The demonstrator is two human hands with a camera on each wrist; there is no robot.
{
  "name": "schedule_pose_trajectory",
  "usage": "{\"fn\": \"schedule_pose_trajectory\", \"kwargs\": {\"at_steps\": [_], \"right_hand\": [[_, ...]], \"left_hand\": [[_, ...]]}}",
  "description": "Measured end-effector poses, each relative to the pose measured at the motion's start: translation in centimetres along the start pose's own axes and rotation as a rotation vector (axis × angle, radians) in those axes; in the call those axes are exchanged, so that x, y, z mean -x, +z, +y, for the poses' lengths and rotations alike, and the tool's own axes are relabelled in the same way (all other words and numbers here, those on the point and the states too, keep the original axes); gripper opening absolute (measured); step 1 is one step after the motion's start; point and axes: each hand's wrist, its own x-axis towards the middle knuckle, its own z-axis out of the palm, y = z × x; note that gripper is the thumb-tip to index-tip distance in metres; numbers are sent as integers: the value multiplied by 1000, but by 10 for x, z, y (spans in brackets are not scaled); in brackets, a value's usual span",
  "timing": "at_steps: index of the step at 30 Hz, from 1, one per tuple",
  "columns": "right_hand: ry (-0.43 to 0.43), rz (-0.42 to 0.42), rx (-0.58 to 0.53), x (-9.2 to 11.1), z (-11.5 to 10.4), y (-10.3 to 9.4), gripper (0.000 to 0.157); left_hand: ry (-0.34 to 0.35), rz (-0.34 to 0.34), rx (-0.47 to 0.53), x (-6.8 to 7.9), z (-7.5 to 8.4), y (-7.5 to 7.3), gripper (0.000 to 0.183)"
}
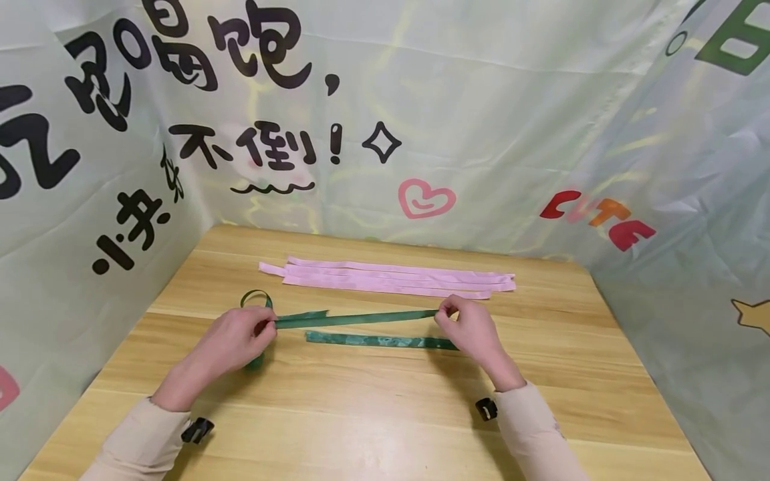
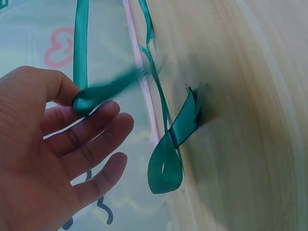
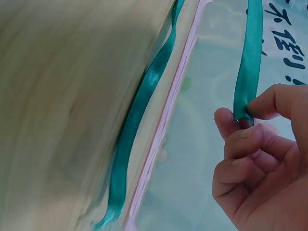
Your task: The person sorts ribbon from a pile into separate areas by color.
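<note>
A green ribbon [image 1: 361, 318] is stretched nearly level between both hands, above the table. My left hand [image 1: 243, 337] pinches it between thumb and forefinger; in the left wrist view the other fingers are spread, and a short tail of ribbon [image 2: 113, 89] juts from the pinch, blurred. At the ribbon's other end, my right hand [image 1: 472, 327] holds the tip between thumb and fingertips. Nearer the person, another strip of green ribbon [image 1: 379, 341] lies flat on the table, its right end partly behind the right hand. More green ribbon lies in a loop [image 2: 166, 173] beside the left hand.
Several pink ribbons [image 1: 391, 277] lie side by side along the back of the wooden table [image 1: 361, 421]. A pale cloth [image 1: 511, 133] printed with dark characters hangs around the back and sides. Small black devices [image 1: 197, 431] sit at both wrists.
</note>
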Motion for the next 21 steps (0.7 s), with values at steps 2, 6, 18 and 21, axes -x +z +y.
{"fn": "schedule_pose_trajectory", "kwargs": {"at_steps": [2,6,18,21], "right_hand": [[13,0,4,2,4,-3,10],[27,4,-2,7,13,-9,10],[54,27,0,20,36,-18,11],[65,15,-5,24,40,-20,11]], "left_hand": [[-2,-1,-4,0,0,0,16],[-13,-17,0,-1,-1,0,17],[-66,-94,36,-2,-2,3,16],[-69,-104,39,-2,-3,3,15]]}}
